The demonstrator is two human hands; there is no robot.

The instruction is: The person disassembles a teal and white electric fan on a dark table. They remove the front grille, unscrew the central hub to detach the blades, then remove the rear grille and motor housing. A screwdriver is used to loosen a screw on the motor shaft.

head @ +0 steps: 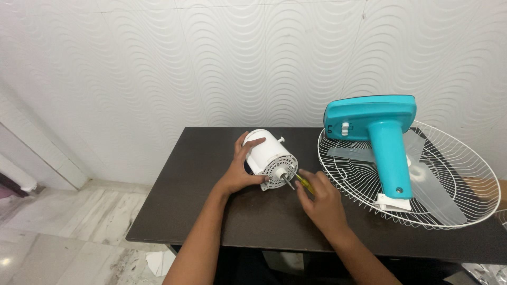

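My left hand [238, 171] wraps around a white cylindrical fan motor housing [266, 151] lying on its side on the dark table [200, 211]. The housing's vented face and metal shaft [288, 181] point toward me. My right hand [319, 198] grips a screwdriver with a yellow handle [304, 182], its tip against the vented face beside the shaft.
A turquoise fan base and stand [381, 132] lies on a white wire fan guard [449, 179] at the table's right, with translucent fan blades [433, 192] under it. A white patterned wall rises behind. Marble floor lies to the left.
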